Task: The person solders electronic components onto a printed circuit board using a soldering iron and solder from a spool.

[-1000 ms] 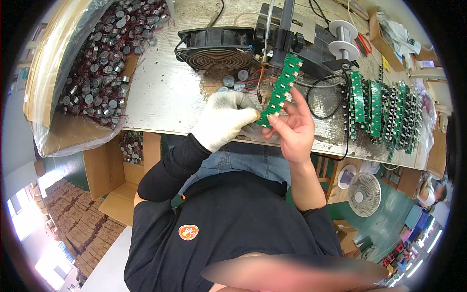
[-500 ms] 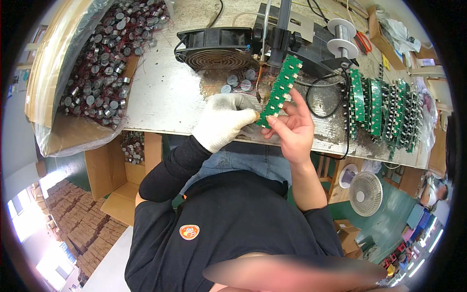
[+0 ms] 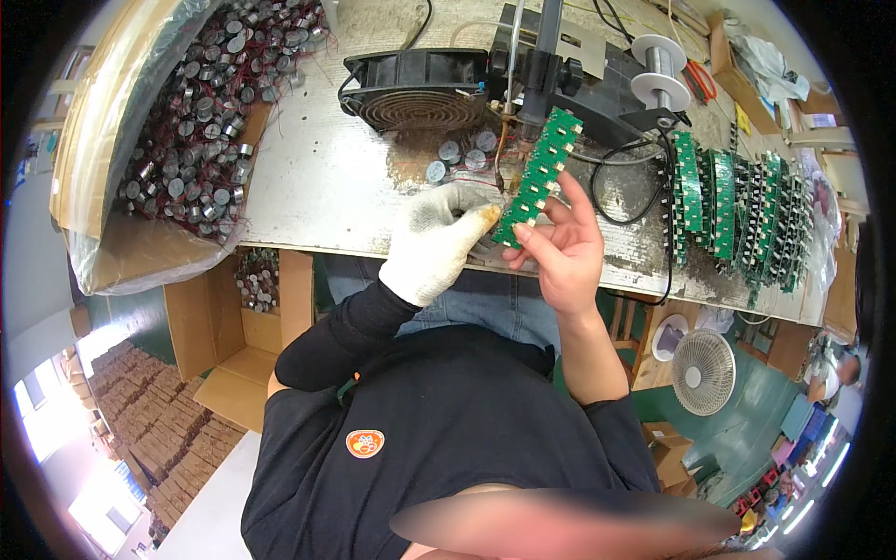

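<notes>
A long green circuit board [image 3: 541, 173] with a row of small pale connectors slants up over the bench. My bare right hand [image 3: 565, 243] grips its lower end, thumb on the front and fingers behind. My left hand [image 3: 434, 238], in a white glove with a stained thumb tip, is closed beside that same end. Whatever lies between its thumb and fingers is hidden. Just beyond the gloved fingers a thin soldering tip [image 3: 500, 177] points down from a stand. Several small round metal parts with red wires [image 3: 449, 151] lie on the bench behind the left hand.
A black fan [image 3: 417, 91] stands at the back, beside the stand [image 3: 539, 70] and a solder spool [image 3: 659, 70]. At left is a plastic-lined carton [image 3: 103, 168] heaped with round wired parts. Rows of green boards [image 3: 723, 205] stand at right; a black cable [image 3: 595, 191] loops before them.
My left hand has shifted slightly right, its thumb now lying nearer the board's lower edge. The right hand and the board have hardly moved.
</notes>
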